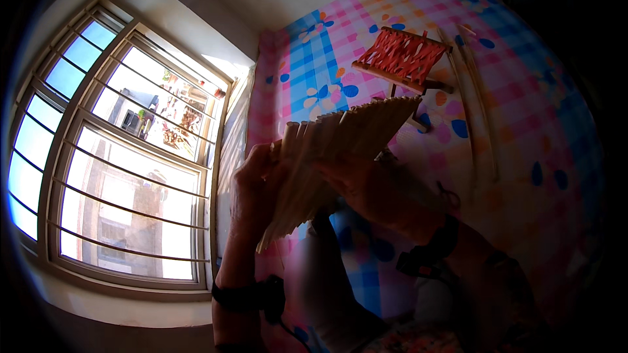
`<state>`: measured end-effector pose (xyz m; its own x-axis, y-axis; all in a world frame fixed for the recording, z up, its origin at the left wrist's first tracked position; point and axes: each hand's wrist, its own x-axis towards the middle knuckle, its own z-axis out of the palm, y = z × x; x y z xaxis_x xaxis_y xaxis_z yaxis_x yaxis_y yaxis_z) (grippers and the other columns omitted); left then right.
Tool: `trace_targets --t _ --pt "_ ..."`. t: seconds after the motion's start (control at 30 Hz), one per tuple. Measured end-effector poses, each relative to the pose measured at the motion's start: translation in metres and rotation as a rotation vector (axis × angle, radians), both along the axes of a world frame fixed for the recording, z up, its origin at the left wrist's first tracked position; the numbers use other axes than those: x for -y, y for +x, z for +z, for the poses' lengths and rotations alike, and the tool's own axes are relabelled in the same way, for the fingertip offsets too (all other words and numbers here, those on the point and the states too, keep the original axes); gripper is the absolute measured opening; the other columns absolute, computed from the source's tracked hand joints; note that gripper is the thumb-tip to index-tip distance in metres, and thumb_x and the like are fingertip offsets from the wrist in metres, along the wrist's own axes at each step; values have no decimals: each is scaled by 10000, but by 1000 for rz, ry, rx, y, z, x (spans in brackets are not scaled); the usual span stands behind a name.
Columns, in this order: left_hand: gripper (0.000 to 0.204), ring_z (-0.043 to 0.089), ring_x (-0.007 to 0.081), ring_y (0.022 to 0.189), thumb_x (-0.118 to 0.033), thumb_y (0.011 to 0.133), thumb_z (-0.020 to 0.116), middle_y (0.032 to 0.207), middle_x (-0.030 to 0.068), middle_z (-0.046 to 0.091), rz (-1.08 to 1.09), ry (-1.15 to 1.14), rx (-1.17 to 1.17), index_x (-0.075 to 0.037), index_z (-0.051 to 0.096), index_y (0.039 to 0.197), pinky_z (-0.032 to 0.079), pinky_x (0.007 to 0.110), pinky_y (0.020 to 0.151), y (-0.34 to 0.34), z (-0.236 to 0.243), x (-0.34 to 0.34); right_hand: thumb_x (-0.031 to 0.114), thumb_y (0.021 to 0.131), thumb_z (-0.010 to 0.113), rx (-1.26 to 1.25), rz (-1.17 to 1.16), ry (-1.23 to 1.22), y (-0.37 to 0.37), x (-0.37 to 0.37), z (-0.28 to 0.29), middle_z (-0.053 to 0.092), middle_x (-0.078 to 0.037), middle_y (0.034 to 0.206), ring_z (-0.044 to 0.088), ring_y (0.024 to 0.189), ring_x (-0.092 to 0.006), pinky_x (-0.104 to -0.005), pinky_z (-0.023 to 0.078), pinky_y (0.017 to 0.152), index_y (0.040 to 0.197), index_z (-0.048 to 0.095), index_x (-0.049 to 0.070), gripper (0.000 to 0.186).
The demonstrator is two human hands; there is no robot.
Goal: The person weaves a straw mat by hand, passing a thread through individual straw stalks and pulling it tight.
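Note:
A pale tan panel point(369, 127) of narrow strips or tubes set side by side is held up in front of me, tilted, with its uneven ends along the far edge and lower left corner. My left hand point(252, 186) is closed round its left edge, fingers partly behind it. My right hand point(366, 186) is closed at the near right side, its fingertips lying against the panel's face. Shadow hides much of the fingers. Whether the strips are bound together I cannot tell.
Beyond the panel stands a small wooden stool point(405, 55) with a red woven seat. Long thin sticks point(481, 104) lie to its right on the checked, flowered sheet point(314, 59). A barred window point(131, 163) is at my left. Dark straps with cables circle my wrists.

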<state>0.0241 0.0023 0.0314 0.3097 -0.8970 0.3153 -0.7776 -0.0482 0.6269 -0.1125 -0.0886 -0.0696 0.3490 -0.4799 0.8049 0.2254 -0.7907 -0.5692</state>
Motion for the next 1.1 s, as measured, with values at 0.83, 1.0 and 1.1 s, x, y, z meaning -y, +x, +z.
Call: trace_targets --t 0.83,1.0,1.1 --pt "233 598 106 852 -42 860 573 899 99 642 -41 -64 -45 4 566 1089 485 277 698 7 -4 14 103 819 551 -159 -91 -137 6 16 4 610 -124 959 629 865 -294 -365 519 757 1133 612 102 320" --pt "223 602 102 836 -51 854 578 874 85 652 10 -46 27 -6 581 1072 481 268 696 4 -6 11 109 817 537 -270 -119 -155 -1 10 12 606 -127 883 627 814 -293 -377 517 710 1153 599 105 342" --pt "205 599 96 795 -44 847 581 828 64 646 5 -105 115 -10 601 1049 476 256 668 1 -15 11 92 809 520 -325 -166 -143 -12 4 21 597 -134 838 623 781 -293 -385 512 684 1133 600 93 333"
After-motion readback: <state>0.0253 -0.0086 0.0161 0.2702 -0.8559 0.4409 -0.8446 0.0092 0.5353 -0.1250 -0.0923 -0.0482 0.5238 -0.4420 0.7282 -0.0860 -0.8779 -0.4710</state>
